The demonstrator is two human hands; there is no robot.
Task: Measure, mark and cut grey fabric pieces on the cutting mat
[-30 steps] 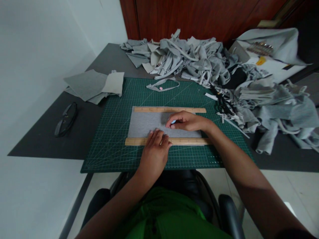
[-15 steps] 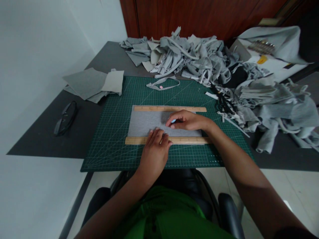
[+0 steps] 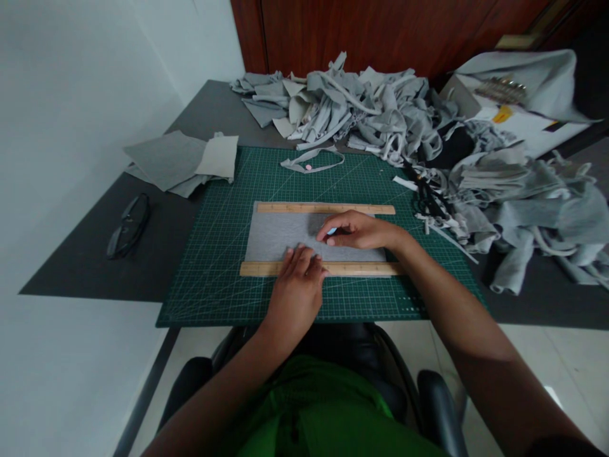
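A grey fabric piece [image 3: 276, 235] lies flat on the green cutting mat [image 3: 214, 285]. One wooden ruler [image 3: 280, 207] runs along its far edge, and a second wooden ruler [image 3: 361, 268] along its near edge. My left hand [image 3: 297, 282] lies over the near ruler, fingers spread and their tips reaching onto the fabric. Above the fabric's right half, my right hand [image 3: 354, 230] is curled with thumb and fingers closed on a small pale-blue piece [image 3: 332, 231]. Most of that piece is hidden, so its exact kind cannot be told.
A fabric strip loop [image 3: 311, 166] with a small pink disc [image 3: 308, 167] lies on the mat's far part. Scissors [image 3: 431, 197] rest at the right among scraps. A scrap heap [image 3: 371, 108] fills the back. Glasses [image 3: 128, 225] and stacked fabric pieces [image 3: 166, 155] lie left.
The whole view has shifted very slightly. Both hands, the rulers and the fabric keep the same places relative to each other.
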